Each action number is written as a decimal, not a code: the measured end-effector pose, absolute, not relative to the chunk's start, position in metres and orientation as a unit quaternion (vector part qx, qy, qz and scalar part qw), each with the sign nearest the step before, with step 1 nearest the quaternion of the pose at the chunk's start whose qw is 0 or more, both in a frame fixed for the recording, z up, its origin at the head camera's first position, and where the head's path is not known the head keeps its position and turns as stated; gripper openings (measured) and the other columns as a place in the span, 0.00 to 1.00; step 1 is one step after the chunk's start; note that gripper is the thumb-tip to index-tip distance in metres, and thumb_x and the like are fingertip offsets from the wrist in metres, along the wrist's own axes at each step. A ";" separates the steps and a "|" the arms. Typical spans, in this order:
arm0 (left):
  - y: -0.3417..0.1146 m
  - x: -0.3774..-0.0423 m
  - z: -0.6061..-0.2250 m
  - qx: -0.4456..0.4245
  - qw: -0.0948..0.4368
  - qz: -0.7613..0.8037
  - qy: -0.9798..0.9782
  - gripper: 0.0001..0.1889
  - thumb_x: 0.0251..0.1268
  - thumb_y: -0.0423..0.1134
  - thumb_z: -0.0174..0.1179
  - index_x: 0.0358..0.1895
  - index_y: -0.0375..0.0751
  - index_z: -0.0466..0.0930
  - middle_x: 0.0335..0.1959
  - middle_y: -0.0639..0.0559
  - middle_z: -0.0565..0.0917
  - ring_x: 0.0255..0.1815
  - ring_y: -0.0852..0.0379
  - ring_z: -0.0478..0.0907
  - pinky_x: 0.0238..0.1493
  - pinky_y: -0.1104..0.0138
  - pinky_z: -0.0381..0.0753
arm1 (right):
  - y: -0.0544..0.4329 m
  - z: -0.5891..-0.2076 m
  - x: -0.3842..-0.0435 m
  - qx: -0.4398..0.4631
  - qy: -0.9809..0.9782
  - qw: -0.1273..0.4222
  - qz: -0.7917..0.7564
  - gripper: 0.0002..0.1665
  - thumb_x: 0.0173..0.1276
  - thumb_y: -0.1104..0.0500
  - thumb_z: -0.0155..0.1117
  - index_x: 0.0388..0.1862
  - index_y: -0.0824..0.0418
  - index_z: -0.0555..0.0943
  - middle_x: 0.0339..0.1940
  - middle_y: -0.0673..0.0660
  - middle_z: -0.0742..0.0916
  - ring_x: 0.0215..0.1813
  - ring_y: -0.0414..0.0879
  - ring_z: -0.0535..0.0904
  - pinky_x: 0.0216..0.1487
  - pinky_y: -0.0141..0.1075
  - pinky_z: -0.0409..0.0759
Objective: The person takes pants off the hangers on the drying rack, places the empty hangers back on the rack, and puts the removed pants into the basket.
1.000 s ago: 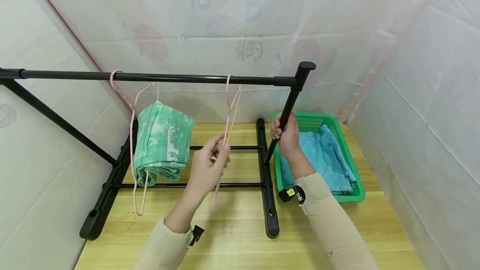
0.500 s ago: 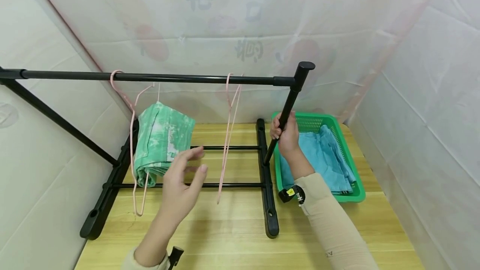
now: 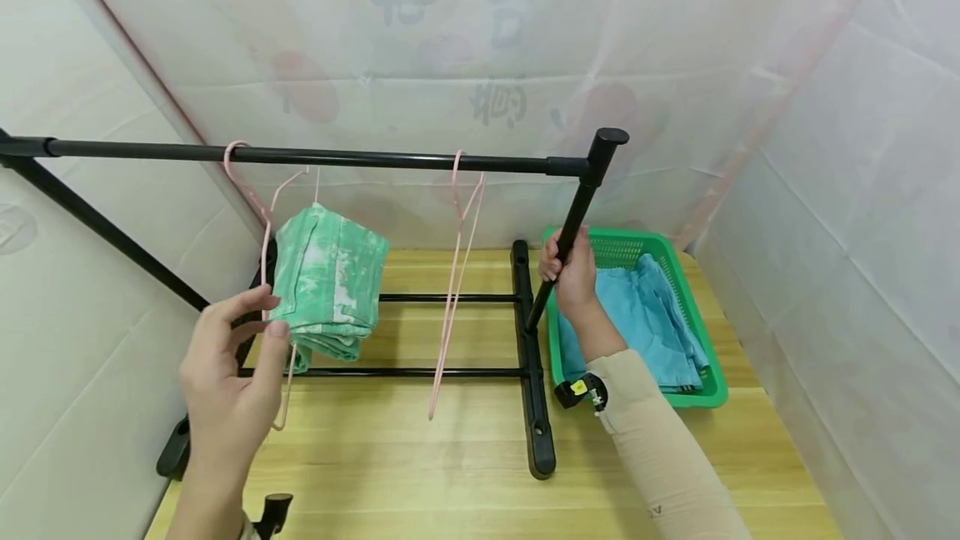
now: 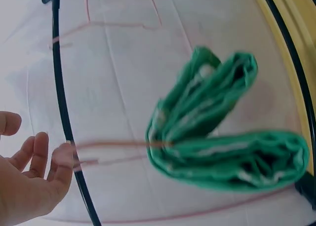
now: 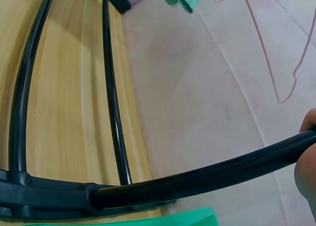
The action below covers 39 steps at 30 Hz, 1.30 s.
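Observation:
My left hand (image 3: 228, 365) is at the left pink hanger (image 3: 264, 252), its thumb and fingertips apart and overlapping the hanger's side. Over that hanger hangs a folded green-and-white tie-dye garment (image 3: 330, 273), probably trousers, its folded layers showing from the end in the left wrist view (image 4: 232, 159). My right hand (image 3: 576, 273) grips the right upright post (image 3: 573, 215) of the black clothes rack. A second pink hanger (image 3: 452, 298) hangs bare from the rail (image 3: 360, 158), between my two hands.
Behind my right hand a green plastic basket (image 3: 712, 365) holds folded blue clothing (image 3: 645, 323). The rack's black feet (image 3: 534, 407) and two lower bars (image 3: 450, 372) stand on a wooden table (image 3: 420, 473). White printed sheets (image 3: 420, 48) enclose the back and sides.
My left hand has let go of the right, bare hanger and moved left to the hanger with the green garment. The bare hanger swings slightly. My right hand stays on the post.

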<state>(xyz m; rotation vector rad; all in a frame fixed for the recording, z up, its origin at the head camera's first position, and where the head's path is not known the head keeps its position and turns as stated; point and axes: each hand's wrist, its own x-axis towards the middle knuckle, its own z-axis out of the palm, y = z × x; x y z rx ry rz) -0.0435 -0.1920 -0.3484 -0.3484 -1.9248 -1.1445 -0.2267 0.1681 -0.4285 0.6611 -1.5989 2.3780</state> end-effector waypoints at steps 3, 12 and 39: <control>-0.202 -0.046 -0.346 -0.113 0.425 -0.434 -0.786 0.20 0.66 0.32 0.60 0.59 0.27 0.77 0.59 0.35 0.77 0.64 0.55 0.68 0.61 0.75 0.68 | 0.168 -0.430 -0.226 0.221 -0.543 0.102 0.804 0.37 0.76 0.29 0.29 0.22 0.55 0.67 0.12 0.48 0.65 0.16 0.56 0.49 0.20 0.46 0.49; -0.228 -0.060 -0.351 -0.036 0.313 -0.449 -0.836 0.28 0.70 0.33 0.59 0.72 0.43 0.68 0.75 0.50 0.63 0.75 0.57 0.60 0.67 0.78 0.63 | 0.167 -0.429 -0.224 0.214 -0.542 0.103 0.806 0.36 0.76 0.30 0.29 0.22 0.54 0.67 0.12 0.46 0.66 0.16 0.55 0.49 0.21 0.46 0.49; -0.232 -0.078 -0.362 -0.106 0.237 -0.479 -0.839 0.30 0.79 0.31 0.47 0.79 0.49 0.53 0.46 0.57 0.83 0.39 0.66 0.83 0.39 0.80 0.79 | 0.164 -0.428 -0.222 0.234 -0.544 0.115 0.797 0.37 0.76 0.29 0.30 0.23 0.56 0.67 0.13 0.48 0.65 0.16 0.56 0.49 0.21 0.47 0.48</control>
